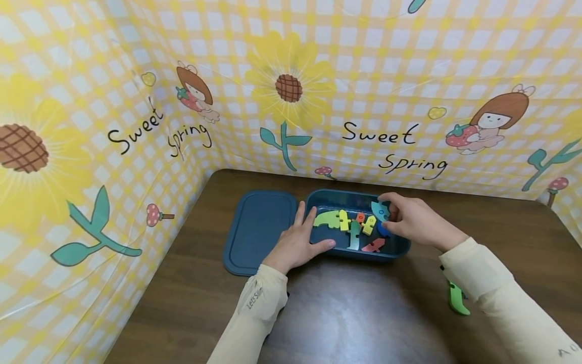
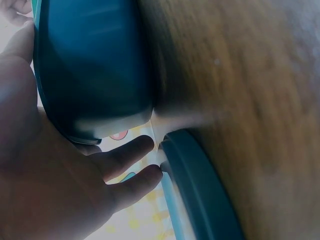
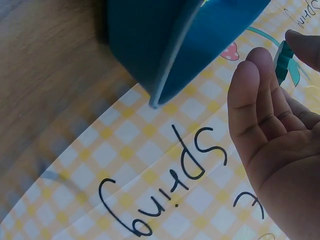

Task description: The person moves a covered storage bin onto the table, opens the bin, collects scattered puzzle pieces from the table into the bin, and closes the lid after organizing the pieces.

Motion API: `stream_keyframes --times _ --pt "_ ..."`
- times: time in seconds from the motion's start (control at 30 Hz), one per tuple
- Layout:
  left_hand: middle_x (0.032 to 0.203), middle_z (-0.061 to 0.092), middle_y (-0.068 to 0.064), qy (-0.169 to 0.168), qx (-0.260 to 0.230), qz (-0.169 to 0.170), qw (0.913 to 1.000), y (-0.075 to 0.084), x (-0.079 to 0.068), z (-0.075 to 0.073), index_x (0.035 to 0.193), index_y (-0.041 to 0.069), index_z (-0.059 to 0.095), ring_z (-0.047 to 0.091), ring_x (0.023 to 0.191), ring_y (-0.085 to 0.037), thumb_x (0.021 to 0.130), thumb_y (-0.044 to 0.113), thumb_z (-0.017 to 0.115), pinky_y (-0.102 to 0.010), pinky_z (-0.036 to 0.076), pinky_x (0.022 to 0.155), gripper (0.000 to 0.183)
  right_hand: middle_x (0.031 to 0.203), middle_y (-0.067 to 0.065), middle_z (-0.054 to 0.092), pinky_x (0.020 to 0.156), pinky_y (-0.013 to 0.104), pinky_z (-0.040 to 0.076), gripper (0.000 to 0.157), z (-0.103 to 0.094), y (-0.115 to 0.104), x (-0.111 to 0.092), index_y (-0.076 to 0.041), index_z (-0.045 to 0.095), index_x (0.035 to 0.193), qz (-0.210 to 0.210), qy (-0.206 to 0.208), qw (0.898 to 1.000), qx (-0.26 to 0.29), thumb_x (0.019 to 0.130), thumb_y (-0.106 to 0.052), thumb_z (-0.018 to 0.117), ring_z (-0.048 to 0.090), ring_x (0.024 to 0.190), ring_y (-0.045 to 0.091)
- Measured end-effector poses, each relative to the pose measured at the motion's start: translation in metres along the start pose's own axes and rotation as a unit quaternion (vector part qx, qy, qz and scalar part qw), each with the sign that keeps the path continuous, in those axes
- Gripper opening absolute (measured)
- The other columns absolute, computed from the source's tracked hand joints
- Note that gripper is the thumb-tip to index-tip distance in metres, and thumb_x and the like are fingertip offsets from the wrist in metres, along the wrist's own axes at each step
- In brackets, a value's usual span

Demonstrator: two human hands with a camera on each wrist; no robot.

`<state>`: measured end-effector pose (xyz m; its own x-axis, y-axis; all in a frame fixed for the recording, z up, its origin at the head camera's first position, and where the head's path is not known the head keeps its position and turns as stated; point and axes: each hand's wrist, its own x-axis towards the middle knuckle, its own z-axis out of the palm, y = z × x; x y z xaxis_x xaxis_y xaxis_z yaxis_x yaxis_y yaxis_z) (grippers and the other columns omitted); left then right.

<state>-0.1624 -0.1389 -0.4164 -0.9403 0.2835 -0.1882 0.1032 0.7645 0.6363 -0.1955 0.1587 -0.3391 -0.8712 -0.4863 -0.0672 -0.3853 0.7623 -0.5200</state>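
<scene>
My left hand (image 1: 293, 245) lies with spread fingers at the left end of a dark blue plastic box (image 1: 345, 253); in the left wrist view its thumb runs along the box wall. At the box's right end my right hand (image 1: 414, 220) pinches a teal puzzle-like piece (image 1: 378, 210) between thumb and fingers, also visible as a teal piece (image 3: 283, 62) in the right wrist view. Inside the box lie a light green piece (image 1: 326, 219), yellow pieces (image 1: 343, 221), a green piece (image 1: 354, 237), a red piece (image 1: 374, 245) and a blue piece (image 1: 383, 229), partly hidden by the right hand.
A dark blue lid (image 1: 261, 232) lies flat left of the box on the brown wooden table (image 1: 191, 303). Near the right sleeve sits a bright green curved piece (image 1: 456, 301), partly covered. A yellow checked cloth (image 1: 382, 60) with printed flowers stands behind and at the left.
</scene>
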Motion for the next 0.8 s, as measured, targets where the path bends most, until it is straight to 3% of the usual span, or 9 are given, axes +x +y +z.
stream_keyframes --times 0.8 --pt "0.169 -0.015 0.000 -0.004 0.009 -0.007 0.9999 0.000 0.001 0.001 0.165 0.026 0.008 0.032 0.139 -0.054 0.089 0.072 0.059 -0.066 0.029 0.109 0.102 0.080 0.004 0.056 0.060 0.035 0.045 0.054 0.009 -0.026 0.042 -0.002 0.052 0.140 -0.030 -0.037 0.999 -0.012 0.092 -0.012 0.074 0.052 0.063 0.017"
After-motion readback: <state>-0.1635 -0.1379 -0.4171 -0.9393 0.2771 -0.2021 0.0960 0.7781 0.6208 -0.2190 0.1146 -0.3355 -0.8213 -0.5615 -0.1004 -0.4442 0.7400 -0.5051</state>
